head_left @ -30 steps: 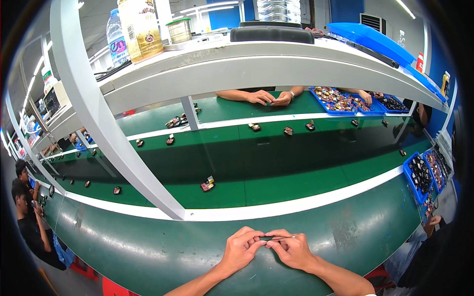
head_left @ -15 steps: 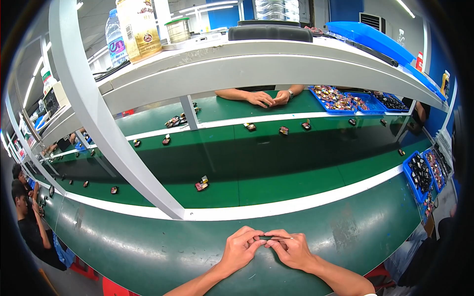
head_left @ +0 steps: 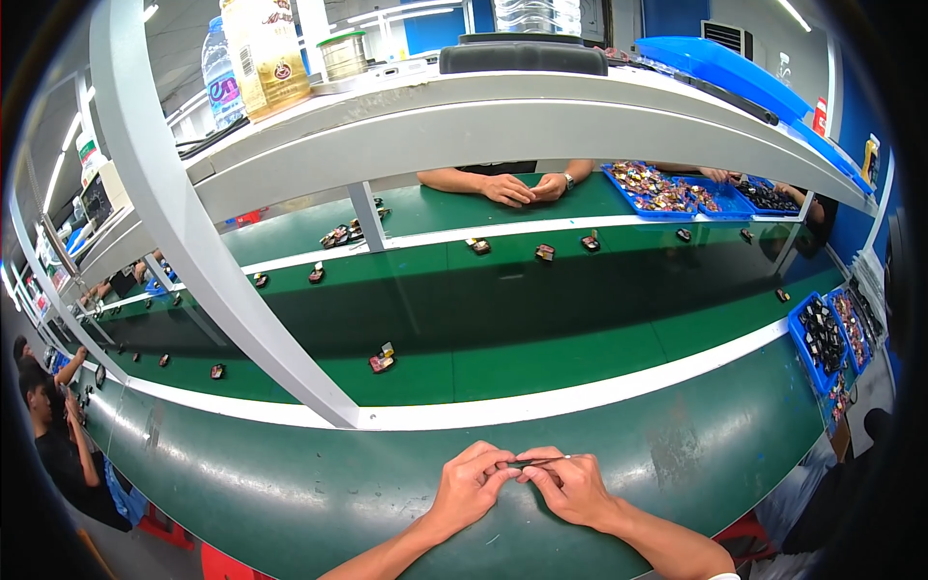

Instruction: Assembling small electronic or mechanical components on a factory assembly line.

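My left hand [head_left: 471,486] is closed in a pinch, with thumb and fingertips on a small dark piece [head_left: 520,464] above the green worktable. Against its other end are the fingertips of my right hand [head_left: 572,486], also closed. A thin, slender tool [head_left: 555,459] lies across the right fingers, its pale tip pointing right; it looks like a narrow rod or tweezers. The fingers cover most of the dark piece, so its kind cannot be made out. Both forearms come in from the lower edge.
Beyond the white rail [head_left: 541,410] runs a green conveyor belt [head_left: 522,372] carrying several small dark-and-red parts, one near part [head_left: 383,359] among them. Blue trays [head_left: 817,372] of parts stand at right. A white post [head_left: 232,251] and shelf [head_left: 503,126] rise ahead. Co-workers sit across and at left.
Parts on the belt have shifted slightly left. The thin tool has tilted a little in my right fingers. Across the belt, a co-worker's hand has appeared over the far blue trays.
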Action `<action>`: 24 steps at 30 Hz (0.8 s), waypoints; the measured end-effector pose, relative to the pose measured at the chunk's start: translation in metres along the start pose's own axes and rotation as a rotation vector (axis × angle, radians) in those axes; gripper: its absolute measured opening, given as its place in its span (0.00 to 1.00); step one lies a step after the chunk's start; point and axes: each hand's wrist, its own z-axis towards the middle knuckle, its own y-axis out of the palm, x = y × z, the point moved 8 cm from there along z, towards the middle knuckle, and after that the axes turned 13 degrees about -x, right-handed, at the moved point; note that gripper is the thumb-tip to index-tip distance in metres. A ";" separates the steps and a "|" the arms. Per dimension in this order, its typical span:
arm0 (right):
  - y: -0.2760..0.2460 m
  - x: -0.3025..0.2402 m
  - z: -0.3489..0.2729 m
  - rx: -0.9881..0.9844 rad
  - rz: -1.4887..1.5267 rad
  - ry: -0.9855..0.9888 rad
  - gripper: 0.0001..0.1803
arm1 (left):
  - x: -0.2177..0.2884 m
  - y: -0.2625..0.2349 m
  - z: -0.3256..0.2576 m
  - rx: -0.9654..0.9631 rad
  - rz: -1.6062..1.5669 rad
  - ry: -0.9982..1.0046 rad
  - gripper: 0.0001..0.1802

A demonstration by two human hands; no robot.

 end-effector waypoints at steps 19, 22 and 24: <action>0.002 0.010 -0.004 0.012 0.022 0.040 0.07 | 0.001 0.002 0.000 -0.030 0.012 0.008 0.06; -0.002 0.001 0.000 -0.011 0.009 0.060 0.07 | 0.004 0.002 0.001 -0.043 0.021 0.017 0.06; -0.003 0.001 0.001 -0.009 0.006 0.078 0.08 | 0.003 0.002 0.000 -0.050 0.025 0.013 0.05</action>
